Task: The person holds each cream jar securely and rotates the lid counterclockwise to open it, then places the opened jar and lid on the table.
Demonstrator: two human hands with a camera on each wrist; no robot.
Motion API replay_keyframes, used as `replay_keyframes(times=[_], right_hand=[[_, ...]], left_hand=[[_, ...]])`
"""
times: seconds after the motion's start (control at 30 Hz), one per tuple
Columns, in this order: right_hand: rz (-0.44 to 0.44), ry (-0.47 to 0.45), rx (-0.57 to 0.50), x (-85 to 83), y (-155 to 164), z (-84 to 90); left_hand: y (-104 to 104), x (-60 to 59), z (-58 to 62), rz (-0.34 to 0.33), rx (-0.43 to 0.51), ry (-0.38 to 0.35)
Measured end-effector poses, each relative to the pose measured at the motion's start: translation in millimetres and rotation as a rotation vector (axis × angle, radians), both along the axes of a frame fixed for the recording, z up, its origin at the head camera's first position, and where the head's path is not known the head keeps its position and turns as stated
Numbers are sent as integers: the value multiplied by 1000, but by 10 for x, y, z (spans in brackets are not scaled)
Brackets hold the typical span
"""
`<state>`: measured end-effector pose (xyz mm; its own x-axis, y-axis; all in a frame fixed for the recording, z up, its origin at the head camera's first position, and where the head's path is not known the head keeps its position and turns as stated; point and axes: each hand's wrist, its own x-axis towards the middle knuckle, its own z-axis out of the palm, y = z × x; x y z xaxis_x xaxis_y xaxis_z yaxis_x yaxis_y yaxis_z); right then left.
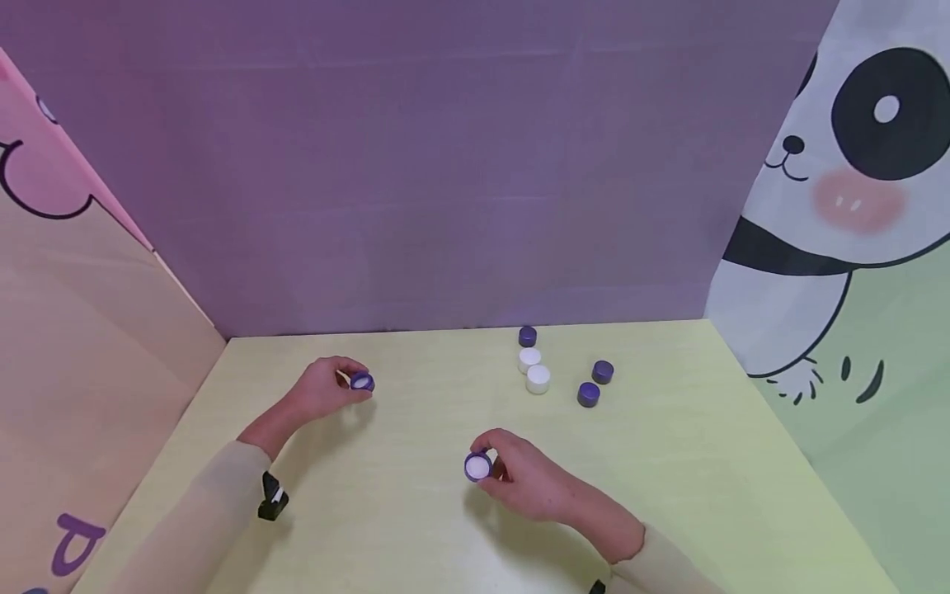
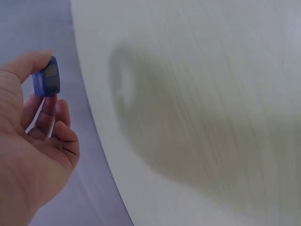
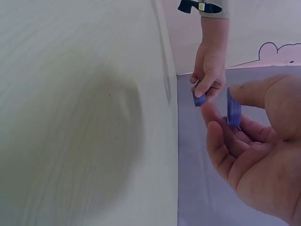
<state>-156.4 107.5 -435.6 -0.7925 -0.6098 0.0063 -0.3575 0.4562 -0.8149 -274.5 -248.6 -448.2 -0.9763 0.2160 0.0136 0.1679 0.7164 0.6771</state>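
Note:
Between thumb and fingers my left hand [image 1: 331, 388] pinches a small blue-purple bottle cap [image 1: 362, 381] above the left part of the table. In the left wrist view that cap [image 2: 46, 76] is seen from its side. My right hand [image 1: 525, 477] pinches another purple cap [image 1: 478, 467] nearer the front, its white inside turned toward the head camera. Seen edge-on in the right wrist view, this cap [image 3: 233, 107] sits between thumb and fingertips. Both caps are held off the table, their shadows falling beneath.
On the pale yellow table [image 1: 416, 528], right of centre, lie a purple cap [image 1: 528, 336] and two white caps [image 1: 529, 360] in a row. Two more purple caps [image 1: 603, 372] lie farther right. A purple cloth wall [image 1: 445, 181] closes the back; printed panels stand at both sides.

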Motion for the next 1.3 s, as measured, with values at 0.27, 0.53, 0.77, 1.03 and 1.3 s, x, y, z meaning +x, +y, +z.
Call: replay_keyframes(times=[0.27, 0.53, 0.77, 1.03, 1.3], right_hand=[[3, 37, -26, -13, 44, -53], [19, -1, -17, 2, 70, -85], [13, -26, -8, -9, 88, -106], [-22, -38, 16, -11, 115, -117], [-45, -30, 18, -17, 130, -126]], left_hand=[[-119, -243, -81, -46, -47, -44], [-169, -378, -187, -1, -49, -137], [-204, -426, -269, 42, -55, -164], [-229, -471, -345, 53, -89, -178], [-235, -463, -377, 49, -107, -174]])
